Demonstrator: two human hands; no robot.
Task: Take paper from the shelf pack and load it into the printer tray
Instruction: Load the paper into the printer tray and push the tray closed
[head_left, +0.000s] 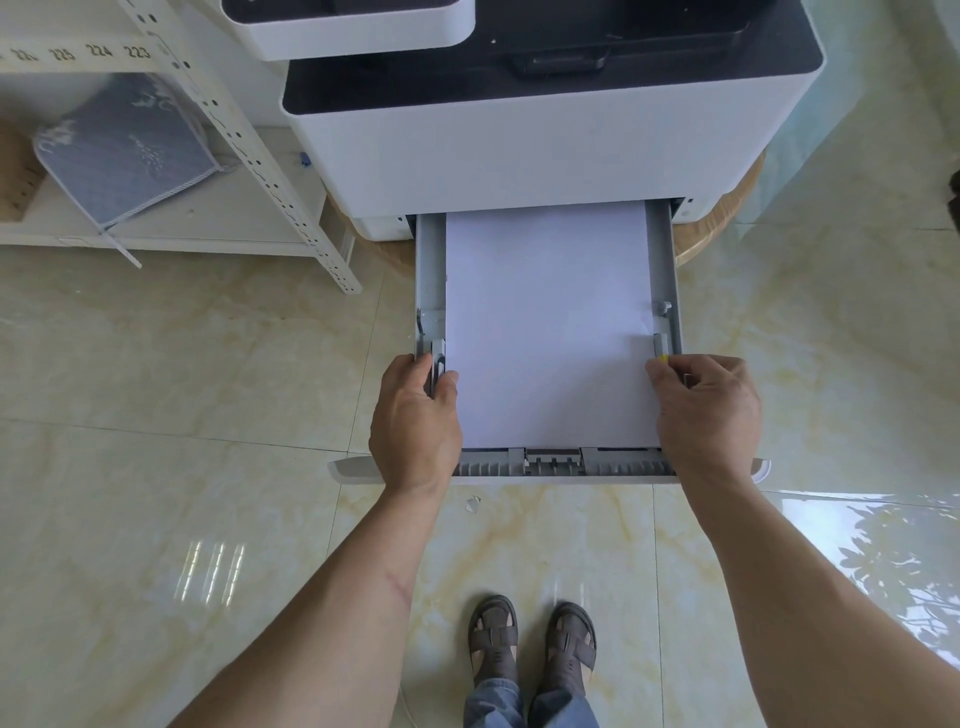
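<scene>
Your paper (548, 327) lies flat in the pulled-out tray (670, 270), thin and floppy, so with left hand (415, 415) gripping the left guide and right hand (704, 402) pinching the right one, square its side edges.

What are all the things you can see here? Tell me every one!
printer: one, white with a black top, behind the open tray
tray: one, grey, pulled out over the floor
paper: one white stack, lying flat in the tray
shelf: one, white metal, far left
bundle: one, blue-grey, on the shelf
paper scrap: one, white, on the floor
sandals: two, grey-brown, bottom middle
left hand: gripping the tray's left guide
right hand: pinching at the tray's right guide
</scene>
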